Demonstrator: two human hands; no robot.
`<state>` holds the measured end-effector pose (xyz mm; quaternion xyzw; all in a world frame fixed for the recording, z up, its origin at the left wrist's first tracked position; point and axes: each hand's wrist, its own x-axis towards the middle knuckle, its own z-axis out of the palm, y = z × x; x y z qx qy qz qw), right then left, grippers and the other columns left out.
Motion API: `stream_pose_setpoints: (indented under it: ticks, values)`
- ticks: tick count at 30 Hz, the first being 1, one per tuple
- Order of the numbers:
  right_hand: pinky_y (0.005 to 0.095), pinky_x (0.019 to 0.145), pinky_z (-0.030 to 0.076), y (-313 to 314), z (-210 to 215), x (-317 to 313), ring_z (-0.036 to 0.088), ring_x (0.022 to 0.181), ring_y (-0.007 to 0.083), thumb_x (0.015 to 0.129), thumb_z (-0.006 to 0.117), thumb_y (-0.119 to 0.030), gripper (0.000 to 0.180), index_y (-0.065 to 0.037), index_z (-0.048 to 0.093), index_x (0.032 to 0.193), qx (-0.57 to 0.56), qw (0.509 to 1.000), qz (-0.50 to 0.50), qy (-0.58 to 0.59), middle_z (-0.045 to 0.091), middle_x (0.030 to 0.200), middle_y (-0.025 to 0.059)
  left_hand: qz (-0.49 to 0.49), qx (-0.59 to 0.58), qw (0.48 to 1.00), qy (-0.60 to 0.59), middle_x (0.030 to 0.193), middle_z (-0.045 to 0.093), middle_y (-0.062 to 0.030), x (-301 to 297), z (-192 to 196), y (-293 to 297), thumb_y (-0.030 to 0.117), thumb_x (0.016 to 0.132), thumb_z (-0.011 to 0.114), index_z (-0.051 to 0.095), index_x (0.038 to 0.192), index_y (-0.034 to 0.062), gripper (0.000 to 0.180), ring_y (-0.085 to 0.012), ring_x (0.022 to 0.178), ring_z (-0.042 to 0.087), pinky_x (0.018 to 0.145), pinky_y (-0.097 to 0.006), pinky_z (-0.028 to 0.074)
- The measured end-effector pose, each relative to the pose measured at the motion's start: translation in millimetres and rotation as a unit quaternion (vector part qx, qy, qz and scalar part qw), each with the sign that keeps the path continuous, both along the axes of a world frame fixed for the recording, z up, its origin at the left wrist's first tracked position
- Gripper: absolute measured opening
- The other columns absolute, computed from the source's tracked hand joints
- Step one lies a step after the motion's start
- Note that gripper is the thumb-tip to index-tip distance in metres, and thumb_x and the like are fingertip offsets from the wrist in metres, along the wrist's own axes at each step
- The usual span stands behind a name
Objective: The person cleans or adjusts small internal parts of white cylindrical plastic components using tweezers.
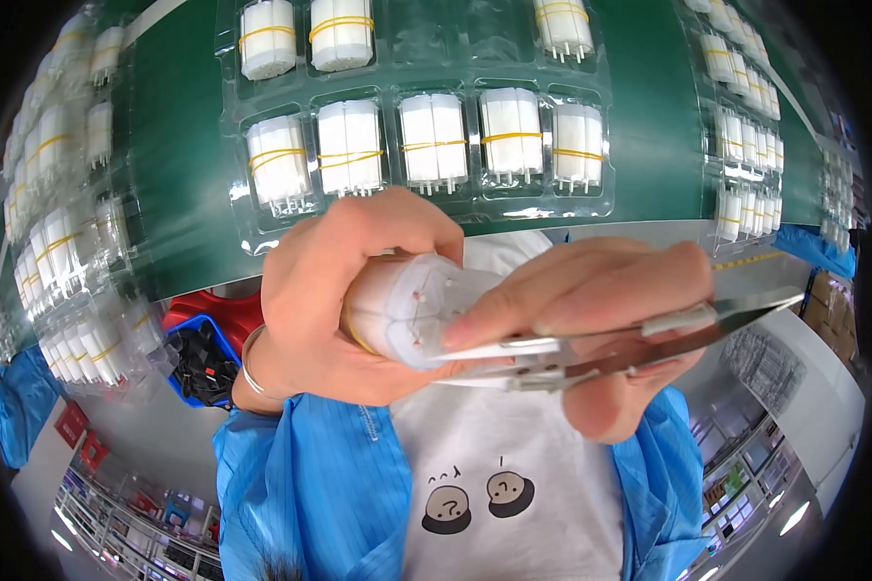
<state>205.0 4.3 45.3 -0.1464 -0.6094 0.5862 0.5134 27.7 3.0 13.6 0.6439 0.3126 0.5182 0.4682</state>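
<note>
My left hand (pixel 334 290) wraps round a bundle of white tube-like parts (pixel 397 312). A yellow rubber band circles the bundle, and its end face, with small reddish spots, points toward my right hand. In my right hand (pixel 610 300) is a pair of metal tweezers (pixel 683 341) with pale tips fixed on by small screws. The tips reach the lower edge of the bundle's end face; whether they touch it I cannot tell. One finger of the right hand lies against that face.
Beyond my hands, a clear plastic tray (pixel 596 203) with several banded white bundles (pixel 432 140) lies on the green table (pixel 649 126). More filled trays stand at left (pixel 58 242) and right (pixel 746 155). Below the table's left edge are a blue bin (pixel 203 363) of black parts and a red stool (pixel 213 308).
</note>
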Motion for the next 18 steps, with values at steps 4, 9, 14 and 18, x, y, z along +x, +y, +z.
stream_pose_setpoints:
  ticks: [4, 9, 14, 18]
  values:
    - [0.0351, 0.048, 0.055, -3.5, -8.6, -7.3, 0.065, 0.063, 0.0323, 0.082, 0.058, -0.011, 0.027, 0.007, 0.04, 0.09, -0.013, 0.997, -0.075, 0.009, 0.058, 0.07, 0.0255, 0.027, -0.067, 0.997, -0.01, 0.07, 0.058, -0.0103, -4.6, -2.1, -6.6, 0.01, 0.056, 0.079, 0.051, 0.084, -0.0037, 0.041, -0.0137, 0.051, 0.055, 0.046, -0.023, 0.043]
    - [0.0324, 0.045, 0.055, -5.3, -9.4, -7.7, 0.065, 0.061, 0.0303, 0.085, 0.058, -0.018, 0.031, 0.006, 0.04, 0.09, 0.006, 0.995, -0.097, -0.012, 0.058, 0.068, 0.0219, -0.079, 0.003, 0.992, 0.1, 0.078, 0.059, -0.0204, -18.8, -0.2, -4.2, 0.016, 0.049, 0.083, 0.043, 0.096, -0.0044, 0.065, -0.016, 0.063, 0.057, 0.056, -0.026, 0.046]
    - [0.0309, 0.047, 0.055, -15.0, -8.9, -7.6, 0.065, 0.059, 0.0275, 0.086, 0.059, -0.023, 0.034, 0.006, 0.041, 0.091, -0.009, 0.989, -0.144, -0.034, 0.061, 0.071, 0.0255, -0.074, 0.003, 0.989, 0.129, 0.078, 0.06, -0.0171, -17.8, 2.7, -6.3, 0.019, 0.05, 0.084, 0.045, 0.094, -0.004, 0.063, -0.0144, 0.065, 0.057, 0.057, -0.025, 0.045]
    - [0.0314, 0.047, 0.053, -7.8, -3.0, 3.0, 0.064, 0.058, 0.0259, 0.085, 0.061, -0.024, 0.037, 0.006, 0.042, 0.096, 0.034, 0.989, -0.06, -0.133, 0.061, 0.074, 0.0286, -0.076, 0.038, 0.978, 0.191, 0.079, 0.06, -0.0136, -16.2, 6.7, -2.4, 0.023, 0.054, 0.082, 0.045, 0.095, -0.0027, 0.061, -0.014, 0.066, 0.058, 0.058, -0.024, 0.045]
